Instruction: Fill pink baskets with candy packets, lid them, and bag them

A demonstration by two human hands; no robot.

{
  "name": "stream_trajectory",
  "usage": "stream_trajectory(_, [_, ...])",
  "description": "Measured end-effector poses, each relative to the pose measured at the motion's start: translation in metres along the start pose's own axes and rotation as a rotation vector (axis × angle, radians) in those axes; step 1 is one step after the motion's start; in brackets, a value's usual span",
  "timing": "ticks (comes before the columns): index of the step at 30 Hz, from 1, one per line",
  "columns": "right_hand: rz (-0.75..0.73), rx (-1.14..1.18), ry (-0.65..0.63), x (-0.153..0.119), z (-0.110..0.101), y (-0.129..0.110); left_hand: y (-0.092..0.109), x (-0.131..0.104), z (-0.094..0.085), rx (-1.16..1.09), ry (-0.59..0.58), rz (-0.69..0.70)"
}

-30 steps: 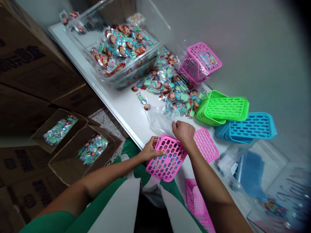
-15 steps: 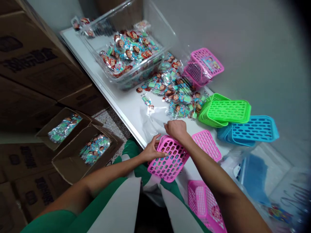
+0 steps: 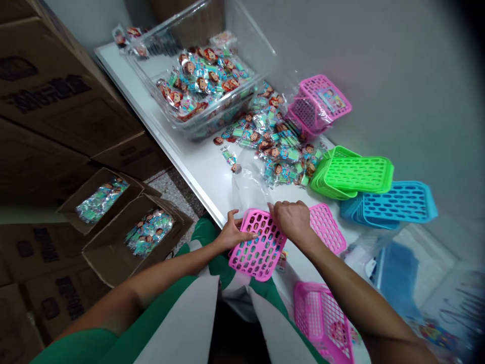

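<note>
My left hand point(image 3: 232, 233) grips the left side of a pink perforated plastic basket point(image 3: 261, 253), thumb on the face toward me and fingers behind. Small colourful packets show through its holes. A clear plastic bag point(image 3: 250, 189) extends beyond the basket's far edge onto the table. At the basket's upper right corner my right hand point(image 3: 291, 220) is closed, its thumb pinching the bag's edge. Another pink basket piece point(image 3: 326, 227) lies on the table just beyond my right wrist. A small printed card point(image 3: 282, 260) shows beside the held basket.
A clear bin point(image 3: 223, 103) of packets stands on the white table point(image 3: 204, 167), with a loose pile point(image 3: 280, 146) beside it. Green baskets point(image 3: 356, 172), blue baskets point(image 3: 397, 202) and a bagged pink basket point(image 3: 320, 103) line the wall. Open cartons point(image 3: 132, 265) sit at lower left; a pink basket point(image 3: 322, 318) is at lower right.
My right hand has moved right and slightly down along the basket's far edge, drawing the bag rightward. The left hand and basket have shifted slightly left.
</note>
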State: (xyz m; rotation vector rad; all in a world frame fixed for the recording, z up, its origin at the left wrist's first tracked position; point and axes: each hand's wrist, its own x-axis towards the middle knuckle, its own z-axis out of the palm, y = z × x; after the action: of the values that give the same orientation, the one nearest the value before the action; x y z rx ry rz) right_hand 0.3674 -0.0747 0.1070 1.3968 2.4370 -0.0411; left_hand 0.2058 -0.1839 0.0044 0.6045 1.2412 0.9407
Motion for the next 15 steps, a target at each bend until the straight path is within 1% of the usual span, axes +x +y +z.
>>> stream_trajectory(4, [-0.044, 0.037, -0.017, 0.0, -0.007, -0.006, 0.009, 0.0, 0.006, -0.084, -0.062, 0.021])
stream_trajectory(7, [-0.072, 0.047, -0.038, 0.005, -0.007, -0.002, 0.011, 0.001, 0.005, -0.088, -0.067, 0.017])
stream_trajectory(10, [-0.076, 0.086, -0.052, 0.021, -0.003, 0.008, 0.009, 0.002, 0.003, -0.1, -0.04, -0.011])
stream_trajectory(12, [-0.087, 0.154, -0.05, 0.035, -0.001, 0.013, 0.007, 0.003, 0.002, -0.113, -0.025, -0.026])
stream_trajectory(15, [-0.147, 0.289, -0.048, 0.054, 0.001, 0.012, 0.004, 0.004, 0.002, -0.116, -0.001, -0.028])
